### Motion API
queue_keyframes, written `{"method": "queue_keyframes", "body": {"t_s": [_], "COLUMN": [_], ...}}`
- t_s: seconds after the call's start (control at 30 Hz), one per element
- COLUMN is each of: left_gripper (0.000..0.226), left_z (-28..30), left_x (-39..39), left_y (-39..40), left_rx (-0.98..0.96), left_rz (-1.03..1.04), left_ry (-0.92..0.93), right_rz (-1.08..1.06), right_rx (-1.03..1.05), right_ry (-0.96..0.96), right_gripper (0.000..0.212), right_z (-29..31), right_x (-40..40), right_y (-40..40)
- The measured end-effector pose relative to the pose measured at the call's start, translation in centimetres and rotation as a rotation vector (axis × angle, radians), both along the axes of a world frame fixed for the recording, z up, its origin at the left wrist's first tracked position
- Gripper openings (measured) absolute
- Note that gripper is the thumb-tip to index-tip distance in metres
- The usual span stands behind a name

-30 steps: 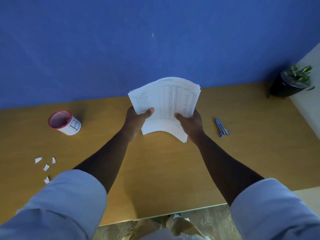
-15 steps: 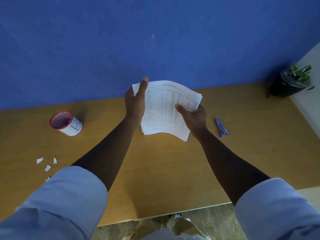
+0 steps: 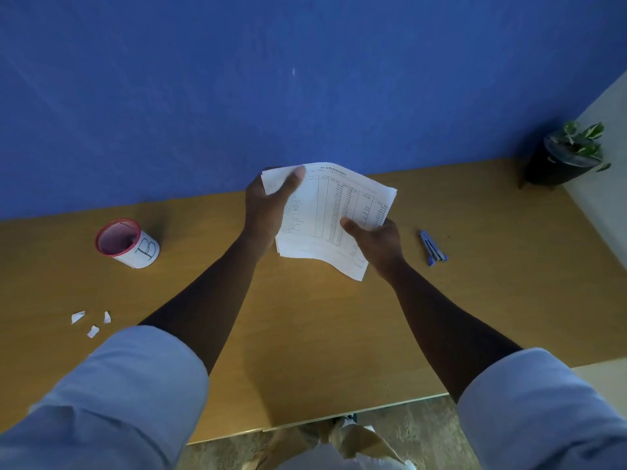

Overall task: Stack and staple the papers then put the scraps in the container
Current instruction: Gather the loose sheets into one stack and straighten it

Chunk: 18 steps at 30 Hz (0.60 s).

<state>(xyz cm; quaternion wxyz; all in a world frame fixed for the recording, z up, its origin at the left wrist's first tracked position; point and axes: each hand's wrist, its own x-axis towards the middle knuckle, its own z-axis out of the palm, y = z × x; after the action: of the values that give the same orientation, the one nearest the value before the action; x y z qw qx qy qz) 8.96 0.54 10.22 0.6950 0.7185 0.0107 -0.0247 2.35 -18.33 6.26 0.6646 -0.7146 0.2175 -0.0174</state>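
A stack of printed white papers (image 3: 325, 212) is held up above the wooden desk (image 3: 305, 334), bent in a curve. My left hand (image 3: 268, 206) grips its left edge, thumb reaching up to the top left corner. My right hand (image 3: 376, 244) holds the lower right part, thumb on the front sheet. A blue stapler (image 3: 432, 247) lies on the desk just right of my right hand. At the left, a red-rimmed white container (image 3: 127, 244) marked "B" lies tilted. Three white paper scraps (image 3: 90, 322) lie near the left front, close to my left sleeve.
A potted plant (image 3: 566, 156) in a dark pot stands at the desk's back right corner. A blue wall (image 3: 271, 79) runs along the back edge of the desk. The desk's front edge is close to my body.
My left hand slid up the stack's left edge from its lower part to the top corner. The papers have been squared from a fanned spread into a neater stack.
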Motion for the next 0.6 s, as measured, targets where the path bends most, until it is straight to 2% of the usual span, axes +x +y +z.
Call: {"method": "queue_keyframes", "body": {"t_s": [0.1,0.2,0.3,0.43,0.6], "left_gripper": [0.040,0.037,0.028,0.027,0.038], "left_z": [-1.3,-2.3,-2.2,-1.1,-0.7], "left_x": [-0.8,-1.5,-1.7,-1.4,-1.1], "left_y": [0.9,1.4,1.4,1.3,1.5], "left_rx": [0.076,0.112,0.085,0.101,0.099], "left_rz": [-0.074,-0.051,0.001,0.025,0.031], "left_ry": [0.043,0.075,0.047,-0.005,-0.028], "right_rz": [0.013,0.015,0.009,0.008,0.013], "right_rx": [-0.016,-0.022,-0.021,0.000,-0.009], "right_ry": [0.012,0.015,0.003,-0.029,-0.066], "right_gripper": [0.024,0.024,0.025,0.027,0.039], "right_z": [0.0,0.0,0.6,1.7,2.1], "right_x": [-0.1,-0.1,0.2,1.0,1.0], "right_y": [-0.3,-0.2,0.2,0.6,0.7]}}
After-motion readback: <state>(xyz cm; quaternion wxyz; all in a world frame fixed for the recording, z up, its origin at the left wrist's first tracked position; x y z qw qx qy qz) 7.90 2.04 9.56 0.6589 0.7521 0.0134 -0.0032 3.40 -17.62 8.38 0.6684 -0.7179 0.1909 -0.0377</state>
